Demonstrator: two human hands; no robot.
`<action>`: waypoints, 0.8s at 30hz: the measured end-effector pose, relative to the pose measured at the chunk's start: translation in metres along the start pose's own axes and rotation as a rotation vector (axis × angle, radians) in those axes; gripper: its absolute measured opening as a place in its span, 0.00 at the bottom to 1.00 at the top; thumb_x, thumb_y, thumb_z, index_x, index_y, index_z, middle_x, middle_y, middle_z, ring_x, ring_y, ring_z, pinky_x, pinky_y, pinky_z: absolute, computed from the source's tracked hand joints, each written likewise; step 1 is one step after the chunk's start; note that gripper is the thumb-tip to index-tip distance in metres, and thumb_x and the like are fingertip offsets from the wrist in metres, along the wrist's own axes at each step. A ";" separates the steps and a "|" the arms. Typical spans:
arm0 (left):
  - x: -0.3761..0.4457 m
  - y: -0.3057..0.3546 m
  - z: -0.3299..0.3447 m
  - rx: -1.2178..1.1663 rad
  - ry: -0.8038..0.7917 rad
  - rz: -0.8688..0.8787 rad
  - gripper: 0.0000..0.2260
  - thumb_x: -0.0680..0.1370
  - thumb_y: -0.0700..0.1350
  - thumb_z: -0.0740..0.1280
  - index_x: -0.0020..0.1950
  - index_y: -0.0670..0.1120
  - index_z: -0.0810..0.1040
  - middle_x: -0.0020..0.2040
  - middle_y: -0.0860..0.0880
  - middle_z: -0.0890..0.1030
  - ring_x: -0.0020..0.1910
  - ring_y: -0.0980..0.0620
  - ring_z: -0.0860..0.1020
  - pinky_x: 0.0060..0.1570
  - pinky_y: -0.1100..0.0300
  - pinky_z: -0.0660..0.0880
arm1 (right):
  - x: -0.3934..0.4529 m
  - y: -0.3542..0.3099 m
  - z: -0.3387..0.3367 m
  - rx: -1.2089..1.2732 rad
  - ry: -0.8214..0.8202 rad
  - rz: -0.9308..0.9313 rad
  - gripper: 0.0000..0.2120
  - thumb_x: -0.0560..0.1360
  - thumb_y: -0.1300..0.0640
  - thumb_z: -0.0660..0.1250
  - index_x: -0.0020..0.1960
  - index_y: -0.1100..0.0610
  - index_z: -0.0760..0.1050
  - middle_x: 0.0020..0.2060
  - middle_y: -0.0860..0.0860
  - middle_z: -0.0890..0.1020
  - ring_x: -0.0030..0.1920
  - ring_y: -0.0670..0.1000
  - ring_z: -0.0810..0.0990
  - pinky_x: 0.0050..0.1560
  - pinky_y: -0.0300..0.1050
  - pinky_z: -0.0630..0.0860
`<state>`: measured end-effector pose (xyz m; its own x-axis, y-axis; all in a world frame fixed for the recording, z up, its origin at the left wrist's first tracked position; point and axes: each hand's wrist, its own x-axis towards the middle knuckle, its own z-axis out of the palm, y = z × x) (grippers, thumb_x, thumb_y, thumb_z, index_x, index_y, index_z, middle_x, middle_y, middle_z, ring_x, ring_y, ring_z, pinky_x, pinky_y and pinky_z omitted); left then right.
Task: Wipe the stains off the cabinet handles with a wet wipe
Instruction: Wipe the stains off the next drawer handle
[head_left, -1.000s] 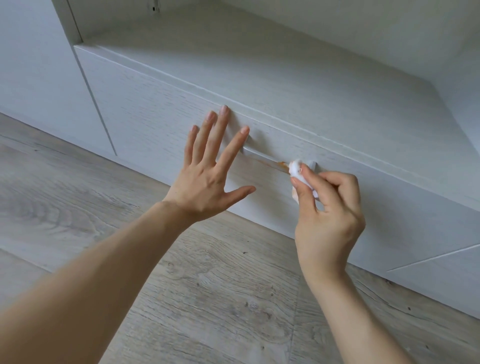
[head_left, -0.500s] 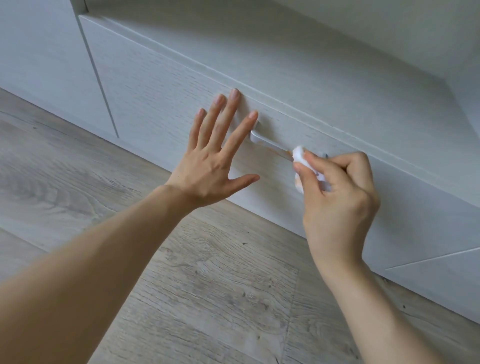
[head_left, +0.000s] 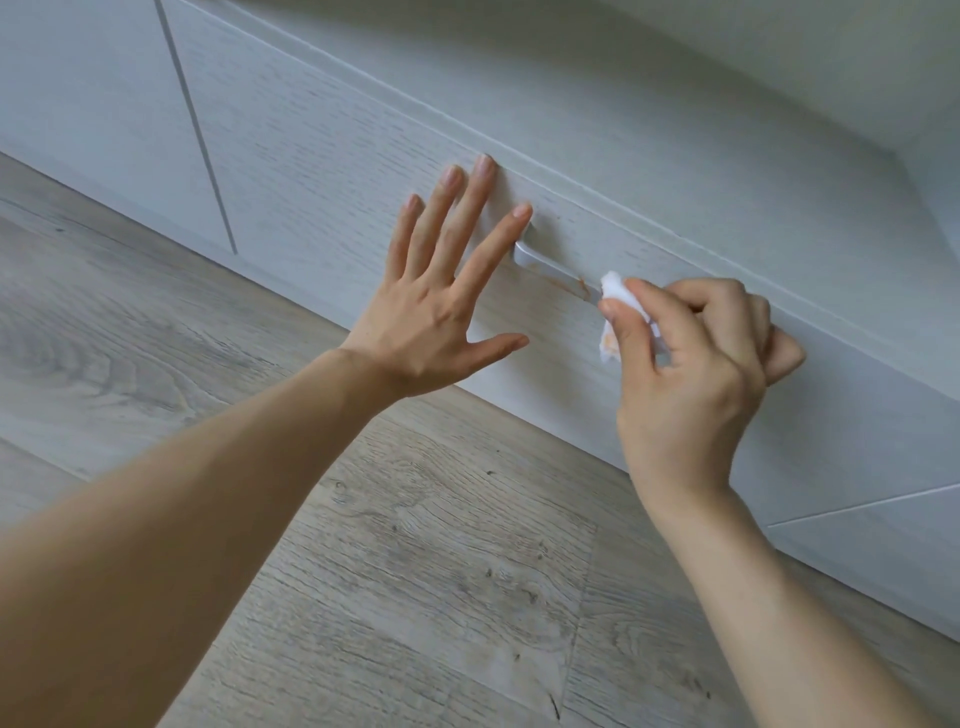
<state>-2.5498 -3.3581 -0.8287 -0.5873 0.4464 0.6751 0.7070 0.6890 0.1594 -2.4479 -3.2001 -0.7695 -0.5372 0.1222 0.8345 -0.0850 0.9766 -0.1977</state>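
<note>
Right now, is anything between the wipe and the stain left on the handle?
Nothing visible. The wipe, pinched in the right hand, sits on the handle right beside the stain. The left hand lies flat at the handle's far end.

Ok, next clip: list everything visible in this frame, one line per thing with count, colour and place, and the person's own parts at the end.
drawer front: one, pale grey-white wood grain, centre, running from upper left to lower right
handle: one, white bar, on the drawer front between the two hands
stain: one, orange-brown smear, on the handle beside the wipe
wet wipe: one, white with an orange tinge low down, bunched against the handle's right part
cabinet top: one, pale grey-white, above the drawer
cabinet door: one, pale grey-white, far left
floor: grey-brown wood planks, lower half
left hand: one, fingers spread flat on the drawer front
right hand: one, pinching the wet wipe
</note>
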 end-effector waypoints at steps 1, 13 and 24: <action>0.000 0.001 0.001 0.001 0.007 -0.003 0.39 0.76 0.66 0.58 0.77 0.45 0.50 0.75 0.33 0.51 0.74 0.35 0.46 0.72 0.40 0.44 | 0.000 0.003 -0.002 -0.008 0.001 -0.019 0.05 0.75 0.52 0.69 0.45 0.51 0.83 0.38 0.51 0.80 0.43 0.50 0.71 0.47 0.44 0.54; -0.003 -0.013 0.000 0.054 0.003 0.057 0.38 0.76 0.65 0.60 0.78 0.48 0.49 0.76 0.38 0.48 0.75 0.39 0.47 0.73 0.44 0.46 | 0.002 0.007 -0.002 -0.012 -0.031 -0.166 0.07 0.77 0.55 0.67 0.48 0.55 0.82 0.38 0.51 0.81 0.41 0.49 0.71 0.44 0.46 0.58; 0.000 -0.010 -0.002 0.027 0.066 0.004 0.36 0.76 0.67 0.58 0.77 0.49 0.55 0.75 0.33 0.53 0.75 0.36 0.49 0.72 0.39 0.47 | 0.005 -0.011 0.001 0.051 -0.109 0.044 0.06 0.76 0.54 0.67 0.49 0.54 0.82 0.42 0.49 0.81 0.43 0.46 0.71 0.49 0.47 0.57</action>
<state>-2.5567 -3.3660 -0.8288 -0.5565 0.4113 0.7219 0.6978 0.7030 0.1373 -2.4504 -3.2104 -0.7638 -0.6288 0.1418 0.7645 -0.1004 0.9602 -0.2607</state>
